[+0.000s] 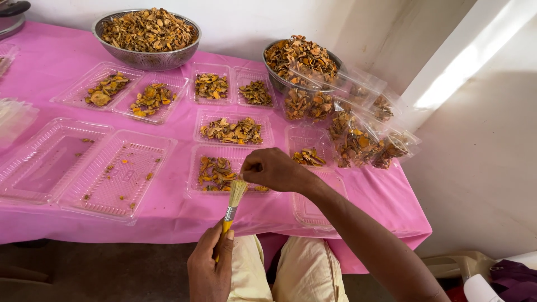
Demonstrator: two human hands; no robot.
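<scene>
A pink table [168, 215] is carrying clear trays of dried orange slices, with two steel bowls [146, 56] heaped behind and filled bags [358, 140] lying at the right. The right hand [274, 169] is hovering over the nearest tray [208, 187], fingertips pinched together. The left hand [210, 268] is gripping the yellow handle of a brush [234, 202], bristles pointing up, touching the right hand.

The left hand [210, 268] grips a yellow-handled brush [234, 204] whose bristles meet the pinched fingers of the right hand [274, 169] above a clear tray [224, 174] of dried orange slices on the pink tablecloth [173, 204].
</scene>
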